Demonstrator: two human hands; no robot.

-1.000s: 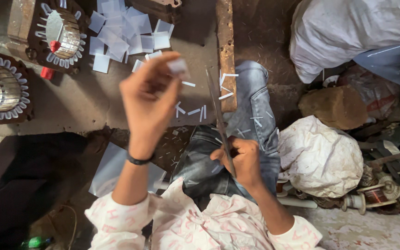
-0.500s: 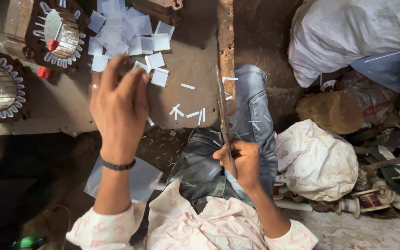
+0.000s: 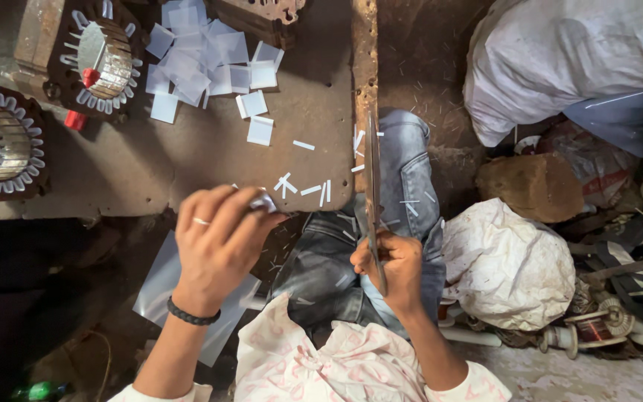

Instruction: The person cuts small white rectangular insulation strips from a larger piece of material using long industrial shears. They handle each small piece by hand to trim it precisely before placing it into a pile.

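At the board's near edge, the left hand [image 3: 217, 246] pinches a small white slip [image 3: 264, 202], fingers closed on it. Just beside it, the right hand [image 3: 392, 268] grips a long blade [image 3: 373, 193], which runs straight away from the person along the board [image 3: 187, 164]. Cut strips [image 3: 303, 186] lie between them; square slips [image 3: 202, 59] are piled farther off, beside a stator [image 3: 102, 56]. White sacks [image 3: 507, 264] sit right.

**One head-worn camera, looking straight down**

A single view comes from the person's head, aimed steeply down over the lap and knees. It sits close: the left hand [image 3: 217, 249] and right hand [image 3: 392, 268] fill the lower middle, the desk [image 3: 187, 160] spans the upper left, and the floor clutter lines the right edge.
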